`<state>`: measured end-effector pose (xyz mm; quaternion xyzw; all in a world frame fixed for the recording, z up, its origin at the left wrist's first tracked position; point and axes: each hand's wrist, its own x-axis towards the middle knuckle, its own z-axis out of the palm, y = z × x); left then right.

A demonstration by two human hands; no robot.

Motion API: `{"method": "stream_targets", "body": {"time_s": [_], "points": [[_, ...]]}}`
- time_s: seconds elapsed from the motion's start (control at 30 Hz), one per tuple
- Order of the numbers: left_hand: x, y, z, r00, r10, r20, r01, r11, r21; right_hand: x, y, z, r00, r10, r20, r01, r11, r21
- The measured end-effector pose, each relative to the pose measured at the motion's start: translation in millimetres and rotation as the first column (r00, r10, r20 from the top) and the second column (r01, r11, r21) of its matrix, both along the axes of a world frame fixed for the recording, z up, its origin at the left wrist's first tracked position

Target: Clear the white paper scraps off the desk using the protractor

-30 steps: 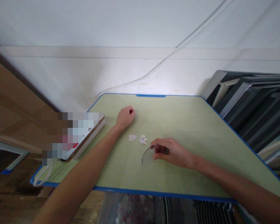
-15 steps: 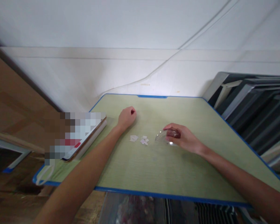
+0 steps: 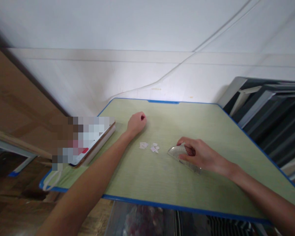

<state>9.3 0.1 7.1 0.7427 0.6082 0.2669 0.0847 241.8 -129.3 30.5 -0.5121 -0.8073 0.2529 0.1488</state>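
My right hand grips a clear plastic protractor between thumb and fingers. The curved edge points left, and the straight edge slants down to the right under the hand. It is on or just above the green table; I cannot tell which. My left hand rests on the table as a loose fist, with nothing visible in it. Between the two hands lie small white paper scraps in two groups, a left group and a right group.
The green table has a blue rim and stands against a white wall. A book-like stack, partly blurred out, lies at its left, near a white strap. Dark panels lean along the right side. A cardboard sheet stands at left.
My right hand has drawn the protractor nearer to me and turned it, so more of its straight edge shows. My left hand and the scraps stay put; the view has shifted slightly.
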Motion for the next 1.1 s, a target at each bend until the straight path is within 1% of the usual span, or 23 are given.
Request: {"method": "stream_targets", "body": {"time_s": [0.13, 0.23, 0.47, 0.77, 1.0, 1.1], "points": [[0, 0, -0.1, 1.0, -0.002, -0.001, 0.002, 1.0, -0.002, -7, -6, -1, 0.998, 0.047, -0.039, -0.05, 0.995, -0.086], [0, 0, -0.1, 1.0, -0.008, -0.001, 0.008, 1.0, 0.003, -15, -10, -1, 0.997, 0.067, -0.043, -0.072, 0.991, -0.113], [1, 0, -1.0, 1.0, -0.01, 0.006, 0.009, 1.0, 0.01, -32, -25, 1, 0.993, 0.118, 0.001, -0.117, 0.988, -0.102], [1, 0, -0.4, 1.0, -0.004, -0.006, 0.004, 1.0, 0.009, -40, -32, -1, 0.985, 0.169, -0.041, -0.172, 0.982, -0.082], [1, -1, 0.7, 1.0, -0.003, -0.001, 0.003, 1.0, 0.006, -44, -39, -2, 0.964, 0.256, -0.077, -0.263, 0.959, -0.104], [1, 0, 0.4, 1.0, -0.002, 0.0, 0.002, 1.0, 0.002, -46, -42, -3, 0.962, 0.256, -0.096, -0.266, 0.959, -0.103]]}}
